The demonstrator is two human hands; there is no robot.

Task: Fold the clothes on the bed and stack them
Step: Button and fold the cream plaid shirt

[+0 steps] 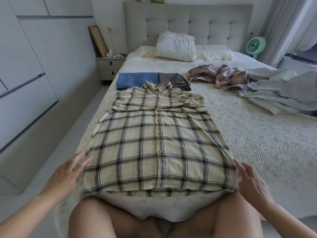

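Head view shows the left hand [66,174] with fingers straight and spread, its fingertips touching the left lower edge of the plaid shirt [154,143]; its grip is wide and holds nothing. At the shirt's right lower corner, the right hand [252,181] is likewise flat, fingers straight and apart, grip wide. The shirt lies buttoned, face up on the bed [248,134], sleeves folded across the chest, hem toward the person. Beyond the collar lie a folded blue cloth [135,80] and a folded grey garment [173,79], touching side by side. Further right sit a crumpled pink plaid garment [217,76] and a pale grey heap [277,90]. Pillows [176,46] rest by the headboard.
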